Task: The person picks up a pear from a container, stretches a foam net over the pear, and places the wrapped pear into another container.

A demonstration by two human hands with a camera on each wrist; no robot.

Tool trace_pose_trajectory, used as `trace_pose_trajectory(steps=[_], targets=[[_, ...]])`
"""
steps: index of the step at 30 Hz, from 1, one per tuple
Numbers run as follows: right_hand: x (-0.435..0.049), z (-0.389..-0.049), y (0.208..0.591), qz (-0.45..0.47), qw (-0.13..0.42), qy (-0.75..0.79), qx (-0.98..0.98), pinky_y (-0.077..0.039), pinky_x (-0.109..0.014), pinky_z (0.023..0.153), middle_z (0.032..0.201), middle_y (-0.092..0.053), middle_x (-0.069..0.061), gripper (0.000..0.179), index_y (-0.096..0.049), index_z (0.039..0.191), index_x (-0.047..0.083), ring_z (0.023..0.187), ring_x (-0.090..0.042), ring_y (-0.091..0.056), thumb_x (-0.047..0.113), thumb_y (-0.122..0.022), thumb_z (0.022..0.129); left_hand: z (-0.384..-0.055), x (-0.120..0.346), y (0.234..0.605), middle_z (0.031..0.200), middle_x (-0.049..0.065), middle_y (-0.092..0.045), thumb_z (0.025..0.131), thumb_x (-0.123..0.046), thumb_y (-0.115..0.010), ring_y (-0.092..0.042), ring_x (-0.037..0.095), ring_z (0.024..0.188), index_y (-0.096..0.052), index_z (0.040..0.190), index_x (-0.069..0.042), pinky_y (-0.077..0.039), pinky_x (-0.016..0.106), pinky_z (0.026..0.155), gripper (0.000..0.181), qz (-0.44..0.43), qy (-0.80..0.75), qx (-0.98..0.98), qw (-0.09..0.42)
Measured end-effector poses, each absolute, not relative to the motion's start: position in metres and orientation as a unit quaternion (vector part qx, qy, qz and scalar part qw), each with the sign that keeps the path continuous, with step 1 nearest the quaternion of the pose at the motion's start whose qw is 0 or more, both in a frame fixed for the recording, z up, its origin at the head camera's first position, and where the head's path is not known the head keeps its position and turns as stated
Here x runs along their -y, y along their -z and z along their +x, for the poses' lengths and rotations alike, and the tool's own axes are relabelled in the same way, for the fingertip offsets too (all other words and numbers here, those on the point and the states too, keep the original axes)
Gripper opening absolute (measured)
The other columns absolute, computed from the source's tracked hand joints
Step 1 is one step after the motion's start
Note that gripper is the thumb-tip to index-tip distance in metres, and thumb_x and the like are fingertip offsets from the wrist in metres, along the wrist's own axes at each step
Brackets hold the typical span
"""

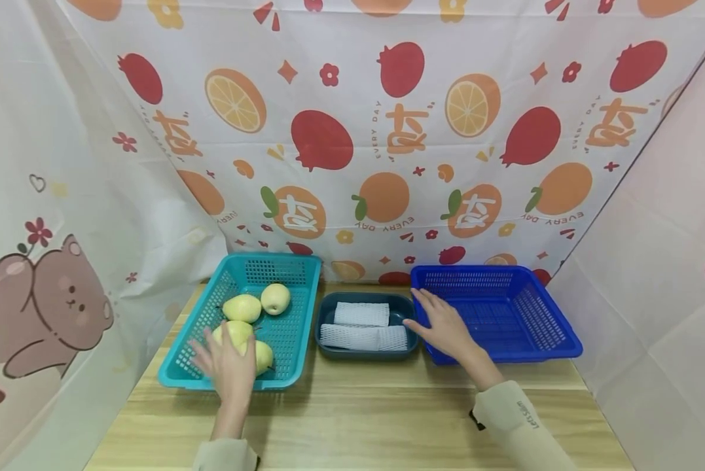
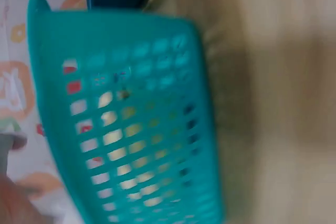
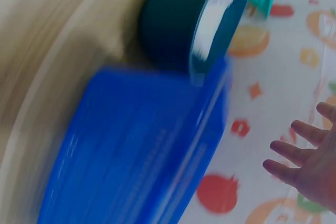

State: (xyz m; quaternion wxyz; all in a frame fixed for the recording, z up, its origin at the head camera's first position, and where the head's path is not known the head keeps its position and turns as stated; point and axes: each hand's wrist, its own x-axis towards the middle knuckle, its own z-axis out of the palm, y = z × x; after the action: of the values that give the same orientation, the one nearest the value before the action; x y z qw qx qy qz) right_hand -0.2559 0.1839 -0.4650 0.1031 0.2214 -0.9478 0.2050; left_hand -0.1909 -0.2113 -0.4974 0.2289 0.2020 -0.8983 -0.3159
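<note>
In the head view my left hand (image 1: 230,366) is over the near part of a teal basket (image 1: 299,356), fingers spread above the pears. Several yellow-green pears lie in it, among them a pear (image 1: 242,308) and a rounder one (image 1: 275,299) at the back; the hand partly hides the nearer ones. My right hand (image 1: 446,327), its fingers extended, hovers between a dark blue-green tub (image 1: 364,355) and a blue basket (image 1: 541,356), holding nothing. White foam net sleeves (image 1: 361,314) lie in the tub. Spread fingers of the right hand (image 3: 315,161) also show in the right wrist view.
The containers stand in a row on a wooden table (image 1: 352,418), the tub between the two baskets. Behind them hangs a fruit-printed cloth (image 1: 358,222), with further cloths at the left and right. Basket walls rise around the pears.
</note>
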Motion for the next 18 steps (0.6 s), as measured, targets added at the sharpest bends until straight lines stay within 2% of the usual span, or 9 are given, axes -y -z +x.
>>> trace_pose_trajectory(steps=[3, 5, 7, 9, 12, 18], targets=[[-0.160, -0.251, 0.469, 0.249, 0.097, -0.211, 0.940, -0.031, -0.057, 0.094, 0.142, -0.034, -0.013, 0.074, -0.028, 0.145, 0.017, 0.125, -0.036, -0.035, 0.058, -0.048, 0.087, -0.181, 0.214, 0.511, 0.149, 0.018, 0.013, 0.090, -0.033, -0.056, 0.022, 0.034, 0.131, -0.002, 0.146, -0.001, 0.017, 0.051, 0.100, 0.084, 0.312, 0.378, 0.826, 0.280], [-0.144, -0.248, 0.471, 0.264, 0.087, -0.212, 0.937, -0.032, -0.055, 0.095, 0.143, -0.034, -0.011, 0.075, -0.028, 0.145, 0.017, 0.125, -0.034, -0.036, 0.060, -0.046, 0.087, -0.178, 0.217, 0.518, 0.148, 0.013, 0.022, 0.091, -0.036, -0.054, 0.026, 0.026, 0.130, 0.012, 0.144, -0.003, 0.018, 0.043, 0.101, 0.091, 0.367, 0.445, 0.758, 0.304], [-0.128, -0.246, 0.473, 0.275, 0.073, -0.216, 0.934, -0.033, -0.054, 0.095, 0.143, -0.034, -0.009, 0.075, -0.028, 0.145, 0.017, 0.125, -0.031, -0.036, 0.061, -0.045, 0.087, -0.176, 0.219, 0.525, 0.146, 0.011, 0.027, 0.092, -0.039, -0.050, 0.026, 0.018, 0.129, 0.020, 0.141, -0.003, 0.017, 0.032, 0.101, 0.093, 0.395, 0.515, 0.689, 0.323], [-0.112, -0.244, 0.474, 0.285, 0.060, -0.222, 0.931, -0.032, -0.053, 0.096, 0.143, -0.034, -0.007, 0.073, -0.029, 0.145, 0.017, 0.126, -0.029, -0.035, 0.059, -0.046, 0.087, -0.176, 0.222, 0.531, 0.146, 0.011, 0.027, 0.093, -0.040, -0.047, 0.023, 0.014, 0.129, 0.023, 0.140, -0.002, 0.014, 0.023, 0.101, 0.092, 0.407, 0.572, 0.633, 0.327], [-0.089, -0.241, 0.474, 0.303, 0.049, -0.227, 0.924, -0.032, -0.051, 0.097, 0.143, -0.034, -0.005, 0.070, -0.030, 0.144, 0.017, 0.126, -0.027, -0.036, 0.055, -0.049, 0.088, -0.176, 0.224, 0.536, 0.147, 0.011, 0.025, 0.096, -0.034, -0.041, 0.017, 0.009, 0.130, 0.026, 0.139, -0.004, 0.009, 0.016, 0.099, 0.085, 0.415, 0.626, 0.586, 0.303], [-0.046, -0.236, 0.476, 0.337, 0.035, -0.231, 0.912, -0.031, -0.044, 0.100, 0.143, -0.034, -0.005, 0.066, -0.030, 0.144, 0.018, 0.127, -0.023, -0.034, 0.053, -0.046, 0.090, -0.177, 0.224, 0.540, 0.150, 0.010, 0.012, 0.097, -0.021, -0.037, 0.001, 0.014, 0.133, 0.024, 0.141, -0.010, -0.002, 0.021, 0.104, 0.076, 0.425, 0.659, 0.556, 0.275]])
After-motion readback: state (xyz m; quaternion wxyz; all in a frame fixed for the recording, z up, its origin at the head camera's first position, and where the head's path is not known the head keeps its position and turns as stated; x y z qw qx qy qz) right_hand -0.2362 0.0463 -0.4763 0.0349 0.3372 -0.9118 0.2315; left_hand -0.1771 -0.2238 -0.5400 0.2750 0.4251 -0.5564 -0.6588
